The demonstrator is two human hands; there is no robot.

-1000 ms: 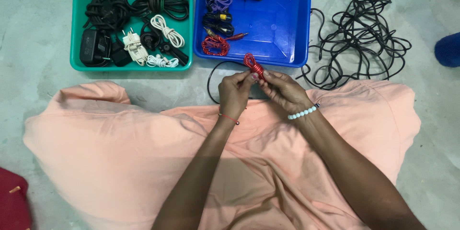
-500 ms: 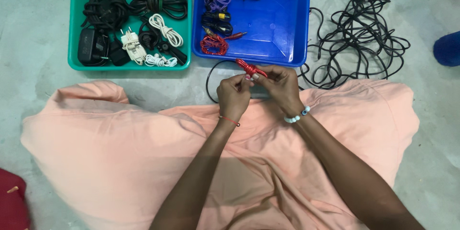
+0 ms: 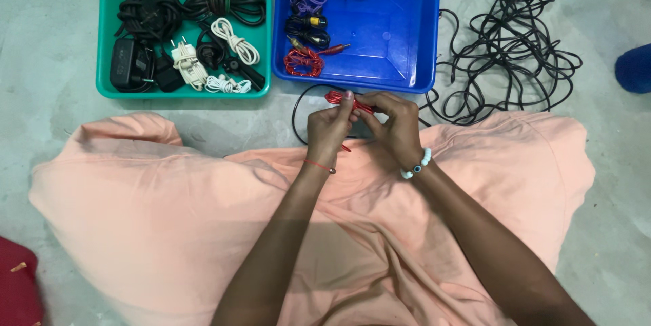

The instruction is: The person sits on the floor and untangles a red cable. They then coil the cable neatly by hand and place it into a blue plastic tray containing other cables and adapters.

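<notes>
Both of my hands hold a small coiled red cable (image 3: 339,99) just in front of the blue tray (image 3: 407,34). My left hand (image 3: 328,129) pinches the coil from the left, and my right hand (image 3: 395,124) grips it from the right. The fingers cover most of the cable; a loose red end shows below my left hand. Inside the blue tray's left side lie bundled purple, black and red cables (image 3: 304,63).
A green tray (image 3: 108,34) at the left holds black and white cords and adapters. A tangle of black cable (image 3: 508,54) lies on the concrete floor to the right. One black wire (image 3: 297,112) loops on the floor beside my hands. Peach cloth covers my lap.
The red coil has tipped from upright to lying leftward and lower. My right hand has turned over it, and both hands have closed in around it.
</notes>
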